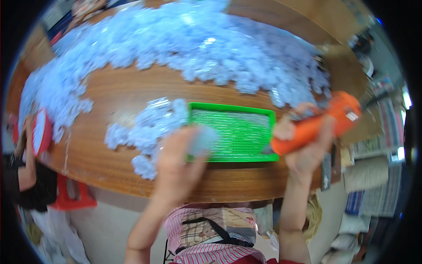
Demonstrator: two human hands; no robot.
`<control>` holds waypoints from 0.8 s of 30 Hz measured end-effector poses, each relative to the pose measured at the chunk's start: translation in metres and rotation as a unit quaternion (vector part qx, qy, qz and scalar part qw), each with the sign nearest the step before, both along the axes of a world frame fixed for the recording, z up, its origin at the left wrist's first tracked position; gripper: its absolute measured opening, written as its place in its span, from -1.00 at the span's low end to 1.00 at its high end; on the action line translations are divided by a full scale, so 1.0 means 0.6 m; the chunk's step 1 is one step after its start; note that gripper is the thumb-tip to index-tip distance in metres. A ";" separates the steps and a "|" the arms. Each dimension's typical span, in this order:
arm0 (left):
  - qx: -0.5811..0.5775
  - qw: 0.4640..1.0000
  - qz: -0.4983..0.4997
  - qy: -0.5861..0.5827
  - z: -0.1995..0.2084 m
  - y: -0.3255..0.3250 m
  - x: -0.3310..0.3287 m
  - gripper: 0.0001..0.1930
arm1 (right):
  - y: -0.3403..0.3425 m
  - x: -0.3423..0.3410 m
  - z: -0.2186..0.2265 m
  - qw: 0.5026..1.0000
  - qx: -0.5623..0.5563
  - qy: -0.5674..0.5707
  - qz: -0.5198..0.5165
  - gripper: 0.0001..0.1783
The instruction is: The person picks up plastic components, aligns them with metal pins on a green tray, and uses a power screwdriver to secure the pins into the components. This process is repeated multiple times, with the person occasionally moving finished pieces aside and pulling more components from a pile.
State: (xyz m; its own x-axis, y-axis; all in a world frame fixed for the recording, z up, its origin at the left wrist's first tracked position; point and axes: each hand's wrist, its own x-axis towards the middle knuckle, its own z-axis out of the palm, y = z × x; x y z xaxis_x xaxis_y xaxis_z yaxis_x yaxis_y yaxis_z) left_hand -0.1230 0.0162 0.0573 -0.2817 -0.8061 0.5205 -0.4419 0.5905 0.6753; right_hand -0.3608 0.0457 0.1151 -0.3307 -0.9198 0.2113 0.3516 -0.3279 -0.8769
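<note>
My left hand (178, 160), blurred by motion, is closed on a small translucent bluish plastic piece (205, 138) at the left edge of a shallow green tray (232, 159). Thin, shiny clear strips (231, 127) lie in rows across the tray. Past the tray's right end, my right hand (307, 154) grips a long orange object (301, 133), held tilted with its far end up to the right. Blur hides its exact kind. A small heap of similar bluish plastic pieces (149, 125) lies on the table just beyond my left hand.
A big pile of bluish plastic pieces (176, 39) arcs across the back of the wooden table (127, 90). At the left, another person's hand (29, 127) is at a red bowl (42, 132). A red stool (74, 196) stands below. Cardboard (351, 81) borders the right side.
</note>
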 end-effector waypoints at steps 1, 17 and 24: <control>0.022 0.998 0.065 0.009 0.007 -0.022 0.021 -0.53 | -0.009 -0.014 -0.018 0.999 0.019 0.033 -0.033 -0.33; 0.056 0.987 0.009 -0.151 0.066 -0.102 0.088 -0.34 | -0.086 -0.252 -0.195 0.685 0.193 0.615 -0.340 -0.35; 0.105 0.989 -0.084 -0.060 0.101 -0.062 0.017 -0.24 | -0.136 -0.220 -0.218 0.633 0.183 0.635 -0.403 -0.51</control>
State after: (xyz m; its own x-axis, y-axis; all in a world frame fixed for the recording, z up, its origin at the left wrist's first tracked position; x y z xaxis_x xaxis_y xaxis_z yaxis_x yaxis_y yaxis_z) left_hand -0.1125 -0.0209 0.1181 -0.4711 -0.8289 0.3017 -0.4331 0.5153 0.7395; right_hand -0.4930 -0.0357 -0.0157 -0.5016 -0.6243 0.5989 -0.8651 0.3553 -0.3542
